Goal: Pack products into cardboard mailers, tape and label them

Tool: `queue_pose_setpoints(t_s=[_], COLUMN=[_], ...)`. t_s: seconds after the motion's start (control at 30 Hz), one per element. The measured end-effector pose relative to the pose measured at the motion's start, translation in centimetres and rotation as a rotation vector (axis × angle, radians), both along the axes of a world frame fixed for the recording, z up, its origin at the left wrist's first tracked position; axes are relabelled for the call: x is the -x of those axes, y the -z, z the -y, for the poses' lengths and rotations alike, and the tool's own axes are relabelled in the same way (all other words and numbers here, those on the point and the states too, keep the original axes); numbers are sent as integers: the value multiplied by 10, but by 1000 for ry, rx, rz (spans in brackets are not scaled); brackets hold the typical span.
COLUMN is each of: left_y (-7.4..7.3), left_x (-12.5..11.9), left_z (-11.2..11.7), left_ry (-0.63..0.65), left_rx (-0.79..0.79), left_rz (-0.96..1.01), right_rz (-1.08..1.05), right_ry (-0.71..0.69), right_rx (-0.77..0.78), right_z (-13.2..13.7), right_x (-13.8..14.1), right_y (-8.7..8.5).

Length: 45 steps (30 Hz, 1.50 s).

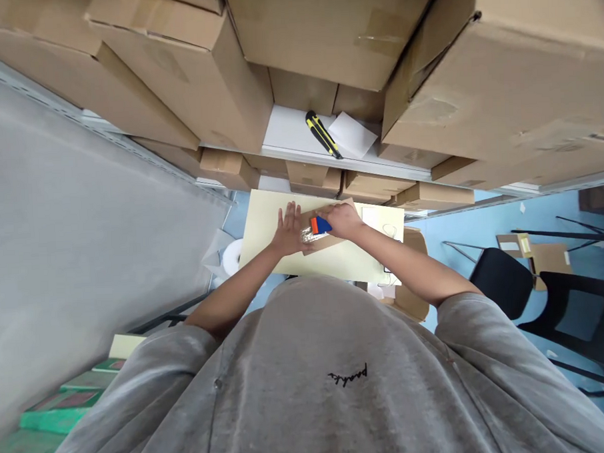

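Observation:
A flat brown cardboard piece [339, 242] lies at a slant on the pale yellow tabletop [261, 218]. My left hand [288, 235] rests at its left end, fingers stretched out and holding nothing. My right hand [346, 220] is closed around a small blue tool with an orange edge [322, 225], over the cardboard. Its exact kind cannot be made out. Between the tool and my left hand, a glossy, clear strip [310, 235] catches the light on the cardboard. My right fingers hide part of the tool.
Large cardboard boxes [318, 32] crowd the shelf above the table. A yellow-black utility knife [323, 135] and white paper [353, 135] lie on that shelf. A white roll [232, 257] stands left of the table, an open carton [415, 275] right, black chairs [502, 281] farther right.

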<state>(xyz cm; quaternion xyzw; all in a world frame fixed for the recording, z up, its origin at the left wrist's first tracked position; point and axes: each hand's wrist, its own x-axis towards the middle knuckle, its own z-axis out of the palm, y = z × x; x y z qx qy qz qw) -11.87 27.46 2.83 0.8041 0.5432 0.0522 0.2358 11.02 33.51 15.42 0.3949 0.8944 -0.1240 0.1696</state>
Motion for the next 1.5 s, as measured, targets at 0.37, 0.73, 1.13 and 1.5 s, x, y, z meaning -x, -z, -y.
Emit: queue_pose_setpoints(t_s=[0.37, 0.73, 1.13, 1.5], left_y=[21, 15, 22, 12], left_x=[-57, -36, -46, -55], left_z=[23, -31, -33, -33], left_ry=[-182, -66, -30, 22], left_rx=[93, 95, 84, 67], left_rz=[-119, -85, -219, -483], right_rz=[88, 116, 167, 260], right_ry=[22, 52, 180, 245], right_rx=[-1, -10, -8, 47], right_z=[2, -5, -4, -2], right_x=[0, 0, 3, 19], right_y=[15, 17, 23, 23])
